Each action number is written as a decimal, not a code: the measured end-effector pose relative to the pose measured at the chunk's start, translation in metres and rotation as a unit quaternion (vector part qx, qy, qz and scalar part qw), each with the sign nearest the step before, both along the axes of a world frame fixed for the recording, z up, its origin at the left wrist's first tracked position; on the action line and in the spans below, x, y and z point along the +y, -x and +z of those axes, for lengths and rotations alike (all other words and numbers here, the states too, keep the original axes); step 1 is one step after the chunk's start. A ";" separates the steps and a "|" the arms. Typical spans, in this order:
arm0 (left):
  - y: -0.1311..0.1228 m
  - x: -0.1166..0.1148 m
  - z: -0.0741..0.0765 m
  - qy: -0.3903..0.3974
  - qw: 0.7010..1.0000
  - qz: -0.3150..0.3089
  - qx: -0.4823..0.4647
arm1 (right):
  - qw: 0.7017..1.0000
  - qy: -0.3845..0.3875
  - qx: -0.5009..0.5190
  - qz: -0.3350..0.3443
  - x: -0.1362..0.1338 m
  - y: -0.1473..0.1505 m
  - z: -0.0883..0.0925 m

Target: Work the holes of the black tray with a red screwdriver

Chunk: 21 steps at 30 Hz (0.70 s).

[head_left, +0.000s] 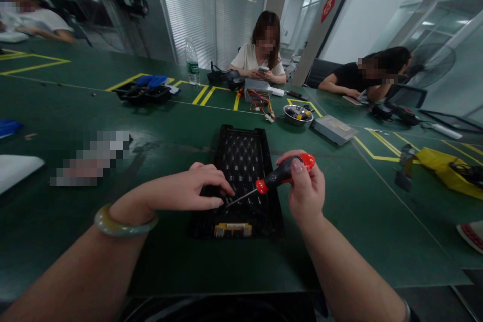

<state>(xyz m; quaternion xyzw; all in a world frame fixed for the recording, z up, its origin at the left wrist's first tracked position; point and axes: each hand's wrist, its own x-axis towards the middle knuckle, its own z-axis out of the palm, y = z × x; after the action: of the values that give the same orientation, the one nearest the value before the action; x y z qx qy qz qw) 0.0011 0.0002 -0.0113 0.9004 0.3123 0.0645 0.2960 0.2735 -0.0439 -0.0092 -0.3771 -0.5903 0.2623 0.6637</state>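
Here, screwdriver [282, 175] in right hand [306, 188].

Green table [75, 100] with yellow lines [206, 94], vertical blinds [211, 10] behind, white wall [377, 0] with 1 red sign [329, 4], 1 fan [433, 63] by glass partitions [449, 10].

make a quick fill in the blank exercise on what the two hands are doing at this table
1. The right hand grips a screwdriver with a black and ____ handle.
2. The left hand presses down on a perforated panel coloured ____.
3. The pale bracelet sits on the ____ wrist.
4. Far across the table, the water bottle stands ____.
Missing words: red; black; left; upright
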 end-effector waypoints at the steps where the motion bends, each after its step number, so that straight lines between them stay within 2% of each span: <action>1: 0.001 -0.001 0.001 0.002 1.000 0.001 0.001 | 1.000 0.007 0.003 0.001 0.000 0.001 0.000; 6: 0.004 -0.003 0.001 0.038 0.999 -0.016 0.030 | 0.999 0.026 0.021 0.012 -0.001 0.003 -0.002; 10: 0.000 -0.004 -0.002 0.064 0.996 0.004 0.059 | 0.999 0.035 0.014 0.010 -0.003 0.003 -0.003; 17: -0.002 -0.007 0.002 0.061 0.997 0.002 0.041 | 1.000 0.023 0.006 0.008 -0.002 0.003 -0.004; 21: -0.002 -0.011 0.007 0.067 0.996 0.025 0.046 | 1.000 0.015 0.008 0.000 -0.002 0.003 -0.005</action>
<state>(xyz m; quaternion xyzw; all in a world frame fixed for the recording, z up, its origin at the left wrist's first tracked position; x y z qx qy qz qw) 0.0029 -0.0111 -0.0047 0.8725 0.3516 0.0089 0.3391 0.2706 -0.0457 -0.0142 -0.3852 -0.5804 0.2741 0.6630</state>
